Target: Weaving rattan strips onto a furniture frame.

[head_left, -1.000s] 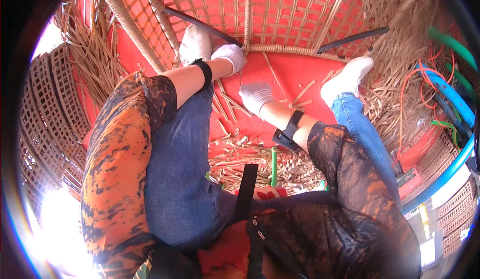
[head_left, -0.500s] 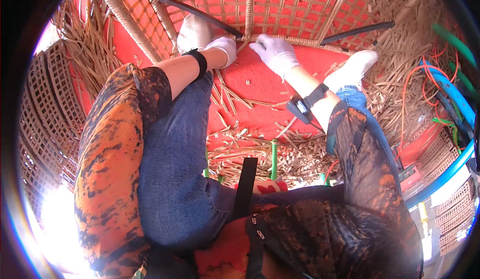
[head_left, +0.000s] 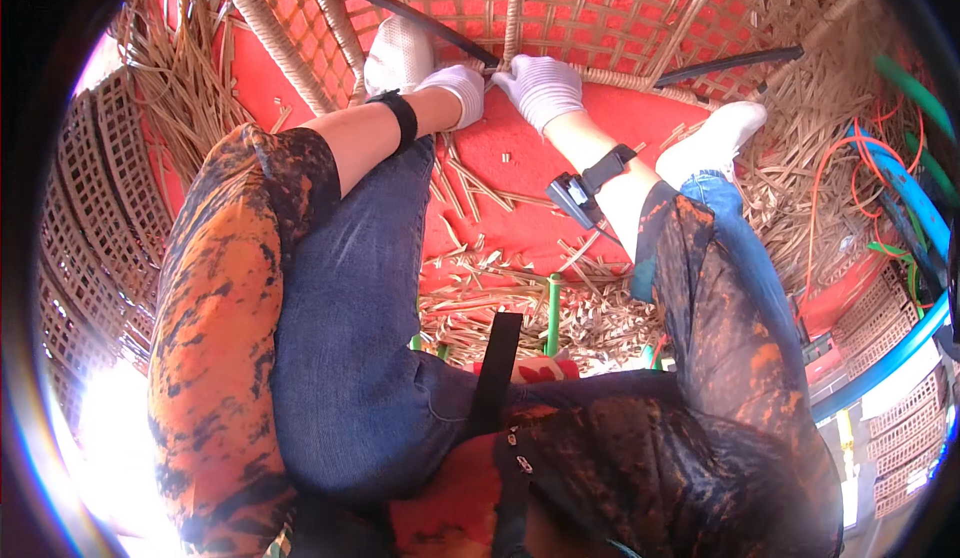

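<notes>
A large wicker frame [head_left: 590, 77] of openwork weave stands in front of me, with a wrapped upright post [head_left: 514, 8] near its middle. My left hand [head_left: 462, 91], in a pale knit glove, is at the foot of that post, fingers curled and mostly hidden. My right hand [head_left: 543, 88], gloved the same way, meets it there from the right, its fingers pinched against the post's base. Whatever lies between the fingers is too small to make out. A dark bar [head_left: 420, 20] slants down to this joint from the left.
Loose strips [head_left: 475, 183] lie on the red ground cloth [head_left: 505, 228]. Piles of strips [head_left: 190, 88] lie at the left and right. My white shoes [head_left: 400, 55] flank the frame. Blue tubing [head_left: 905, 193] and an orange cord [head_left: 815, 198] run along the right. Woven panels [head_left: 100, 208] stand at the left.
My right hand has moved left to the post's foot, beside the left hand, and its fingers have closed in there. The left hand stays at the joint. The view has shifted slightly.
</notes>
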{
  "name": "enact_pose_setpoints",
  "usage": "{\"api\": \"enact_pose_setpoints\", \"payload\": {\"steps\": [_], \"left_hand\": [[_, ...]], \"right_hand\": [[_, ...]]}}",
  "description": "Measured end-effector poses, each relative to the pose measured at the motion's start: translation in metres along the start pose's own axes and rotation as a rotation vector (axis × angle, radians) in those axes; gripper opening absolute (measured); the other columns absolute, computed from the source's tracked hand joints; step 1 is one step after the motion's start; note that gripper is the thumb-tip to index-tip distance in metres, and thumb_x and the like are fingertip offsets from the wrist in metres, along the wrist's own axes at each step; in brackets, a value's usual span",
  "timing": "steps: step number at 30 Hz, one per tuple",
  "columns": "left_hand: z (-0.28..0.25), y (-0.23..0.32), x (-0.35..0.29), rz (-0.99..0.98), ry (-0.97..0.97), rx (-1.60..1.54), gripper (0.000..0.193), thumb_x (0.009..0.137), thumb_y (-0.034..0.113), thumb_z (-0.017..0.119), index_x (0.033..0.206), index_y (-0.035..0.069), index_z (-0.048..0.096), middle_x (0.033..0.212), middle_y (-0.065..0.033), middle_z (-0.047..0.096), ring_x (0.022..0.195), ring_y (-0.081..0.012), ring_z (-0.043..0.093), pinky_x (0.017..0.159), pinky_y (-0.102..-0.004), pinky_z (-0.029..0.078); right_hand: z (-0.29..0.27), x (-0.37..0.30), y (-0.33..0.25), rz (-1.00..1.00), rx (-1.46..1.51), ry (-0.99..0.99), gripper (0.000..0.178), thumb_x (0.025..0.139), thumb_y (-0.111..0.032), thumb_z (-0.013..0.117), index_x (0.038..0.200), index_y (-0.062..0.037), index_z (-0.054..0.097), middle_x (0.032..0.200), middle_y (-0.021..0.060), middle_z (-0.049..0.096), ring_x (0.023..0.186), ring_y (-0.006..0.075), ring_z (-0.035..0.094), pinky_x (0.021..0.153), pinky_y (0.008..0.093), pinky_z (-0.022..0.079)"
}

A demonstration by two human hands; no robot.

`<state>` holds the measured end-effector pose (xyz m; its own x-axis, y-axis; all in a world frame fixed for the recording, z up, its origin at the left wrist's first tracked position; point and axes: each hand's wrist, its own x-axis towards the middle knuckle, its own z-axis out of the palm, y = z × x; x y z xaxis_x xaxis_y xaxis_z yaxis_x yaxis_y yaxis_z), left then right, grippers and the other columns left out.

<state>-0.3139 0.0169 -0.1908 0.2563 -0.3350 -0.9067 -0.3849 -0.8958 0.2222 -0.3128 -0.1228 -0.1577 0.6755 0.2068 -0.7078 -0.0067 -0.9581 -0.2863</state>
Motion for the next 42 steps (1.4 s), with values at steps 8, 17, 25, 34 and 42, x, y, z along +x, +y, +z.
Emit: {"api": "enact_pose_setpoints", "payload": {"steps": [8,17,25,34,42], "left_hand": [[-0.024,-0.004,-0.013,0.129,-0.018,0.091,0.03,0.084,0.024,0.055,0.103,0.005,0.068,0.106,-0.0173,0.065,0.1,-0.0312,0.063,0.081,-0.0388,0.052],[-0.009,-0.002,-0.01,0.136,0.027,-0.183,0.029,0.078,0.021,0.063,0.103,0.007,0.069,0.103,-0.0149,0.067,0.097,-0.0295,0.064,0.078,-0.0374,0.053],[0.009,-0.004,0.013,-0.239,-0.233,-1.115,0.023,0.088,0.028,0.055,0.082,0.007,0.064,0.066,-0.0059,0.063,0.05,-0.0194,0.06,0.044,-0.0354,0.051],[-0.147,-0.003,-0.06,0.24,0.063,0.139,0.015,0.086,0.014,0.054,0.079,0.008,0.065,0.073,-0.0115,0.065,0.067,-0.0234,0.066,0.059,-0.0344,0.054],[-0.294,0.043,-0.214,0.177,0.831,-0.991,0.027,0.088,0.023,0.057,0.1,0.001,0.066,0.079,-0.0075,0.067,0.066,-0.0128,0.061,0.067,-0.0279,0.051]], "right_hand": [[0.031,-0.019,0.016,0.0,0.14,0.05,0.04,0.084,-0.043,0.06,0.094,-0.0053,0.066,0.081,0.0155,0.068,0.07,0.0277,0.067,0.063,0.0401,0.053],[0.062,-0.029,0.021,0.245,1.523,-0.256,0.027,0.086,-0.019,0.063,0.106,-0.0016,0.06,0.065,0.0054,0.061,0.045,0.0104,0.054,0.04,0.0249,0.046],[0.079,-0.04,0.053,0.281,0.684,-0.032,0.025,0.087,-0.028,0.051,0.096,-0.0092,0.066,0.084,0.0182,0.066,0.073,0.0338,0.066,0.065,0.0438,0.051],[-0.049,-0.052,0.124,0.228,0.199,0.468,0.024,0.088,-0.031,0.047,0.091,-0.0127,0.062,0.086,0.0179,0.065,0.083,0.0383,0.062,0.072,0.0491,0.049],[-0.28,-0.053,0.133,0.006,0.243,1.096,0.022,0.091,-0.03,0.049,0.094,-0.0113,0.06,0.087,0.0189,0.065,0.081,0.0389,0.062,0.072,0.0472,0.049]]}}
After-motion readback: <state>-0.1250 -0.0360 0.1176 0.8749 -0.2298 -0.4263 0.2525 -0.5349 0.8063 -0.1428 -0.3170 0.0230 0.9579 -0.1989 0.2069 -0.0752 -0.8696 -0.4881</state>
